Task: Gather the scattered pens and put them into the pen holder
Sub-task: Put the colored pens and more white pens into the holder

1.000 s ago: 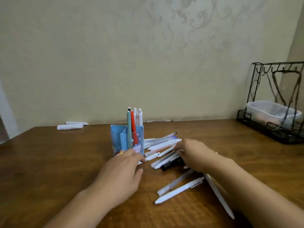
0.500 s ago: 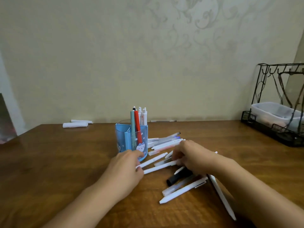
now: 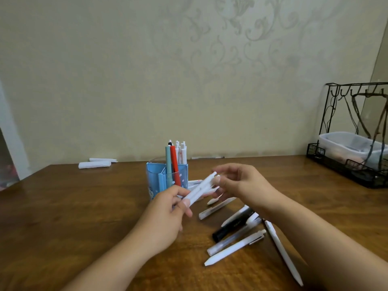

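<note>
Head view: left hand (image 3: pixel 165 215) and right hand (image 3: pixel 243 185) both pinched white pens (image 3: pixel 201 186) above the table (image 3: pixel 84 217), beside the blue pen holder (image 3: pixel 156 181).

- A home room: patterned wallpaper (image 3: pixel 231 38) behind a wooden table (image 3: pixel 63 217)
- Black wire rack (image 3: pixel 336 160) holds a plastic tub (image 3: pixel 344 143) at the table's right

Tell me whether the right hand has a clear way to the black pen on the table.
Probably not yet: the right hand is busy holding white pens with the left hand. The black pen lies uncovered just below it.
</note>
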